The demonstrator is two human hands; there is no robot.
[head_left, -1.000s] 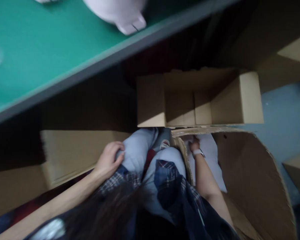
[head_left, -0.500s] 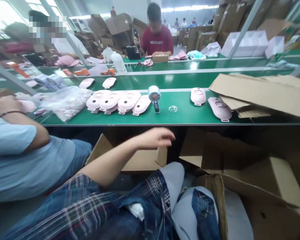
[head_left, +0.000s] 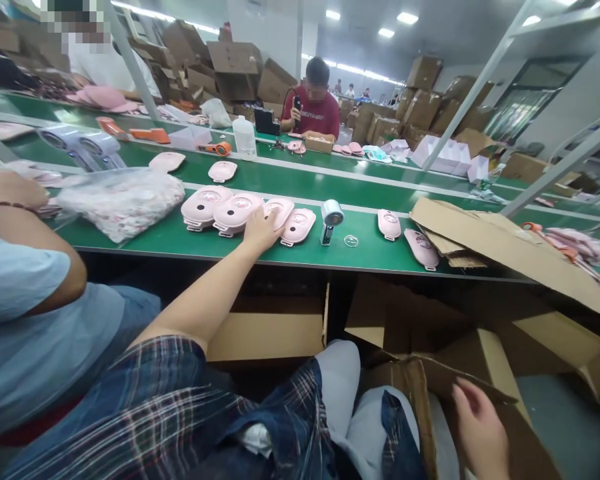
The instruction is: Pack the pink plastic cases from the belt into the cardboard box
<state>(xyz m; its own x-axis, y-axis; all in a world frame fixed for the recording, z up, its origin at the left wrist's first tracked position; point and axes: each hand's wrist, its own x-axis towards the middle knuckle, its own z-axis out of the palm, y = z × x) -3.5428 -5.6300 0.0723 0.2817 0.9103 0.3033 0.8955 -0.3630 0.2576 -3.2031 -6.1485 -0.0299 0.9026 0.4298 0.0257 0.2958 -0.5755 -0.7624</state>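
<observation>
Now left hand [head_left: 260, 230] stretches flat onto a pink shell [head_left: 278, 213], arm extended

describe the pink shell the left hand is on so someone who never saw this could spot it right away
Find the green belt running across in front of the person, then the row of four overlapping pink shells near its front edge. It is the third from the left, the pink shell under the left hand, the only one being touched.

eight pink shells [head_left: 299, 226], two hands [head_left: 260, 230], one tape roller [head_left: 331, 215]
</observation>
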